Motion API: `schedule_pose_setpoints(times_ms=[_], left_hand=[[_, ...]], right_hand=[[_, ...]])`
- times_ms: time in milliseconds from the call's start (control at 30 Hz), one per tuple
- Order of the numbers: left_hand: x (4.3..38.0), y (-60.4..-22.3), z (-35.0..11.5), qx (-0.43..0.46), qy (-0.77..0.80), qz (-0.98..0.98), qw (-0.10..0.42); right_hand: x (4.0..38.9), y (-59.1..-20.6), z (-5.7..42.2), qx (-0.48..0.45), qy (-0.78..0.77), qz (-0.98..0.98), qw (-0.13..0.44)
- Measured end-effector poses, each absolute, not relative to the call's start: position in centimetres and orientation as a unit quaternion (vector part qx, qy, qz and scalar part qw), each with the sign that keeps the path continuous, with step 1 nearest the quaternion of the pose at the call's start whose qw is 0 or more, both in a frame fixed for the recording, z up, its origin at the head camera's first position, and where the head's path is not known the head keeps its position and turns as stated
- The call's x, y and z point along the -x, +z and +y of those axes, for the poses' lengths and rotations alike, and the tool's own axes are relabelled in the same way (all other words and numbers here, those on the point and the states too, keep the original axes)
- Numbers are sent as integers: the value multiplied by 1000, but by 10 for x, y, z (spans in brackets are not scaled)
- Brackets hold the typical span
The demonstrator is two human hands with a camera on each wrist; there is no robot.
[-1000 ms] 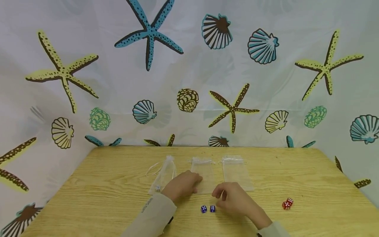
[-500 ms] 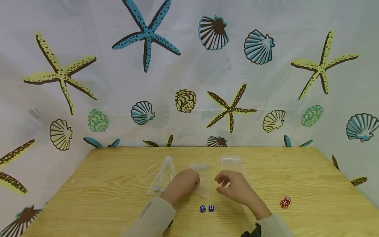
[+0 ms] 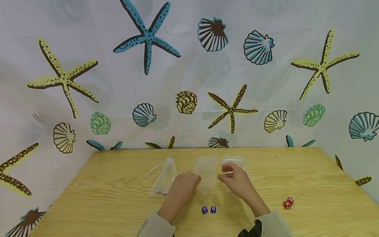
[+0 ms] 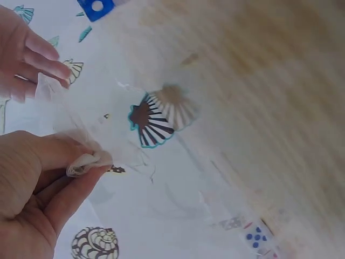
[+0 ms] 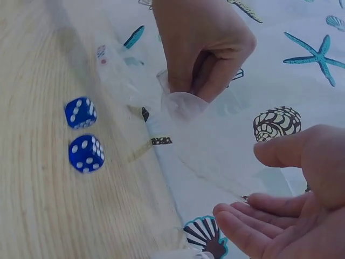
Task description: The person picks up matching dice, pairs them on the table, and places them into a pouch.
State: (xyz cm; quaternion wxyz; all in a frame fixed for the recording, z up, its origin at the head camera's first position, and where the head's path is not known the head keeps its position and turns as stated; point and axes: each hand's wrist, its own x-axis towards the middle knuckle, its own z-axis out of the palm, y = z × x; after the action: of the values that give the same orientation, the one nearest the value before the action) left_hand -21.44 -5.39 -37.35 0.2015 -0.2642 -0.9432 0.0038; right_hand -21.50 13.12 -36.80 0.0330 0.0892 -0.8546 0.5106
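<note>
My left hand (image 3: 183, 186) pinches the edge of a sheer white drawstring pouch (image 3: 206, 171) between thumb and fingers. The pouch is lifted off the table, and the gathered fabric shows at my fingertips in the left wrist view. Just right of it hovers my right hand (image 3: 238, 179), fingers loosely bent and apart, holding nothing. In the right wrist view its fingertips (image 5: 223, 210) are close to the pouch's other side. Two blue dice (image 5: 83, 132) lie on the table below the pouch.
At the left lies another sheer pouch (image 3: 165, 174) with two white dice (image 3: 162, 191) in it. A third pouch (image 3: 232, 160) lies partly behind my right hand. Two red dice (image 3: 288, 203) sit at the right of the wooden table (image 3: 118, 174). A shell-patterned cloth (image 3: 183, 65) hangs behind.
My left hand has taken hold of the middle pouch and raised it from the table. The right hand has moved farther back, away from the blue dice, to beside the pouch.
</note>
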Motion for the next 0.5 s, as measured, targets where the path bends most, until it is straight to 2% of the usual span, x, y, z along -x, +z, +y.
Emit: schedule_pose_setpoints(times_ms=[300,500], left_hand=[[188,-369,-40,286,74,-919,260],[178,-367,-38,291,72,-912,279]], right_hand=[[220,-372,134,-36,668,-741,-49],[221,-373,135,-30,679,-731,-64]])
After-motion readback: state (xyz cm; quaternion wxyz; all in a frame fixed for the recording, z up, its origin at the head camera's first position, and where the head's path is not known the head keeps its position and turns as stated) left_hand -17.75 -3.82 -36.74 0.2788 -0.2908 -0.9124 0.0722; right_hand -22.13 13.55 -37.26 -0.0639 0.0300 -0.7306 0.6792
